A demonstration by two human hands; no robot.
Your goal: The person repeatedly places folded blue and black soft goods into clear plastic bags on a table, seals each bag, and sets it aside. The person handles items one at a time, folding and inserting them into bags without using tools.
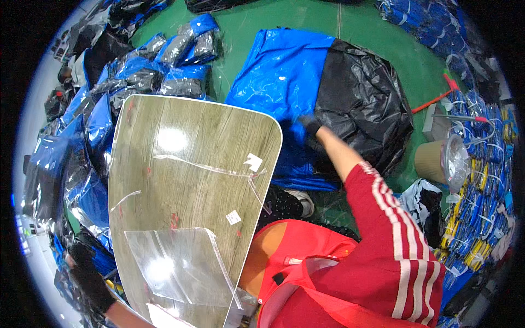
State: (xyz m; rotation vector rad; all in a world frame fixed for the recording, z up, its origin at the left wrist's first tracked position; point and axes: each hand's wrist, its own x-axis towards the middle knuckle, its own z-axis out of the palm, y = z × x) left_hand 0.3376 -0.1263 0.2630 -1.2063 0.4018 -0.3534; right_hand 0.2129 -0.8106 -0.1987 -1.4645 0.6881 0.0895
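Observation:
My right hand (309,124), in a dark glove, reaches forward onto a large blue and black plastic sheet bundle (290,71) on the floor. It touches the bundle near the seam where blue meets black; motion smears its fingers. My left hand (92,280), also dark-gloved, is low at the left, past the table's edge. It is beside a pile of clear-wrapped blue and black packages (90,202); its fingers blend into the dark material. Between my arms stands a wood-grain table (191,136) with a clear plastic bag (178,262) lying flat on it.
Plastic strips and small white labels (233,217) lie on the table. On the right are a tan bin (430,162) with a plastic liner, a red-handled tool (435,102), and stacked blue and yellow tied bundles (478,186). Green floor (240,60) shows behind.

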